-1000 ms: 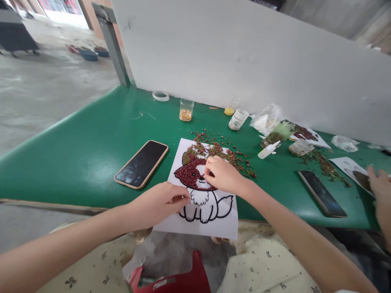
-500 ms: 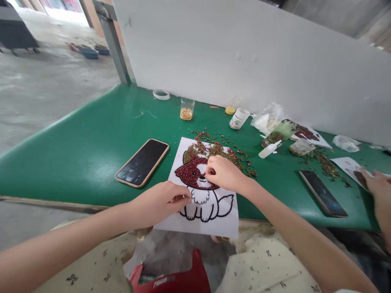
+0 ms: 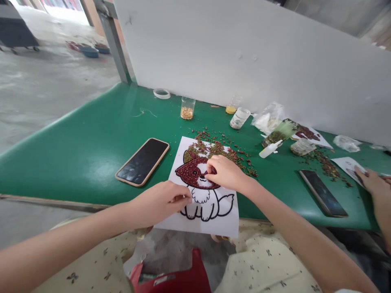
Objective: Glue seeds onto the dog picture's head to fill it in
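A white sheet with a black-outlined cartoon animal [image 3: 224, 226] lies at the table's front edge. Dark red beans [image 3: 187, 173] cover much of its head, and one ear is filled with green beans [image 3: 187, 157]. My right hand [image 3: 224, 173] is over the face, thumb and fingers pinched beside the nose; whatever is between the fingertips is too small to make out. My left hand [image 3: 172, 197] rests over the sheet's left side near the chest, fingers curled together, their contents hidden. Loose red and green beans [image 3: 236, 156] are heaped across the sheet's top and onto the table.
A phone [image 3: 143, 162] lies left of the sheet, another phone [image 3: 323, 193] to the right. Behind stand a jar of yellow kernels [image 3: 187, 109], a white-labelled jar [image 3: 240, 118] and a glue bottle [image 3: 270, 149]. Another person's hand [image 3: 374, 181] works over a paper at far right.
My two hands stay almost in place, with only a slight shift of my right fingers by the face. The other person's hand at far right has moved a little. The view shifts slightly.
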The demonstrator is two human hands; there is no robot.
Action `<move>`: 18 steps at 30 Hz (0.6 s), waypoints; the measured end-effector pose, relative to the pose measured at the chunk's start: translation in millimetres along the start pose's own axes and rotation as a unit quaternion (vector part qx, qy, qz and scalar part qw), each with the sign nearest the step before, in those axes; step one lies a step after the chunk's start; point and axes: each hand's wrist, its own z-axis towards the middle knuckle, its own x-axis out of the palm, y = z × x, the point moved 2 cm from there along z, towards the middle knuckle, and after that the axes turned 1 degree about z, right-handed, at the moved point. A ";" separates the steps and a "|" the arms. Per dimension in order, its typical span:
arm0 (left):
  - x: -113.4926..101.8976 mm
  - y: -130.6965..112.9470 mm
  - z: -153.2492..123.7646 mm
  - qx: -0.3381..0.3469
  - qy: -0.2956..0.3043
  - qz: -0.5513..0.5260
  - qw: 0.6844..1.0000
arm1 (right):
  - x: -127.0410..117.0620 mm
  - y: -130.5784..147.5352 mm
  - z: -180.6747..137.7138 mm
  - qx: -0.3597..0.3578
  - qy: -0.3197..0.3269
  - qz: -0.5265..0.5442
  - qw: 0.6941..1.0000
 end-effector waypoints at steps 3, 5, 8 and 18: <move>0.6 0.9 0.0 0.002 -0.001 -0.002 1.000 | 1.6 -2.2 0.7 0.000 0.006 0.009 1.000; 0.7 1.3 0.0 0.004 -0.003 -0.004 1.000 | 2.4 -3.2 1.3 -0.001 0.013 0.017 1.000; 0.8 1.5 -0.1 0.009 -0.003 -0.004 1.000 | 2.7 -3.9 1.9 0.002 0.022 0.028 0.999; 2.6 3.4 -0.1 0.008 -0.001 -0.002 1.000 | 1.5 -3.0 2.0 0.001 0.023 0.030 0.999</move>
